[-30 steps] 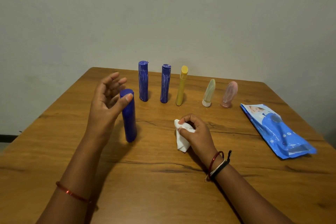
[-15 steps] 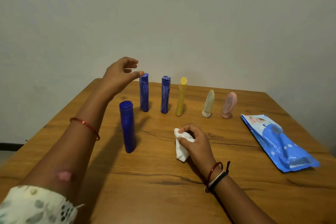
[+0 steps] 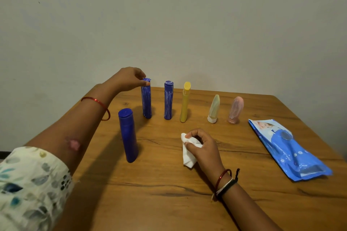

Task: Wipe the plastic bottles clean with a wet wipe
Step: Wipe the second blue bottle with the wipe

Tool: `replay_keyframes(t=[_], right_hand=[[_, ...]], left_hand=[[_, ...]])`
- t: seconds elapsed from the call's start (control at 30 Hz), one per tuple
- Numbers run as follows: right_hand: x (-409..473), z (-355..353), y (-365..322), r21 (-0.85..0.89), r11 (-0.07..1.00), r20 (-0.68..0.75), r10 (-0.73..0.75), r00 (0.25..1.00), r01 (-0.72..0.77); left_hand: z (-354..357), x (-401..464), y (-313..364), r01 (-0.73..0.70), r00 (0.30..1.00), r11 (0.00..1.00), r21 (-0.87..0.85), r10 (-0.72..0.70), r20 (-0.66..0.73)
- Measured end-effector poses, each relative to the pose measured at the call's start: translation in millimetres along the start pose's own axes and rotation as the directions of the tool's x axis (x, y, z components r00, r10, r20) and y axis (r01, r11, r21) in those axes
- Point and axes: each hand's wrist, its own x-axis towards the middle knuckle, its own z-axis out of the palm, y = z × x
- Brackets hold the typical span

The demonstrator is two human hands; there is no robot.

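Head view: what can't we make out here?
- Wipe: partly hidden inside the right hand; wet or dry unreadable.
- Streaked bottle: cap partly covered by the left hand; firmness of grip unclear.
- Wipes pack: print too small to read.
- Bottles' far sides: face away from the camera.
- Table: near edge cut off by the frame.

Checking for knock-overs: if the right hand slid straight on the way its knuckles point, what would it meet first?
Probably the yellow bottle; the right hand, gripping the wipe, faces it across bare table, though depth is uncertain.
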Motion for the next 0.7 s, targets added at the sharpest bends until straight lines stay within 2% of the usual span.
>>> replay_keyframes(t=[0.37, 0.7], right_hand=[[-1, -6, -3, 0.008, 1.0, -0.019, 0.007, 1.0, -0.007], [-2, -10, -4, 0.014, 1.0, -0.041, 0.004, 0.999, -0.004]], left_hand=[[5, -3, 7, -0.015, 1.0, 0.999, 0.032, 0.016, -0.015], [-37, -36, 30, -0.129, 0.991, 0.989, 0.071, 0.132, -0.033]])
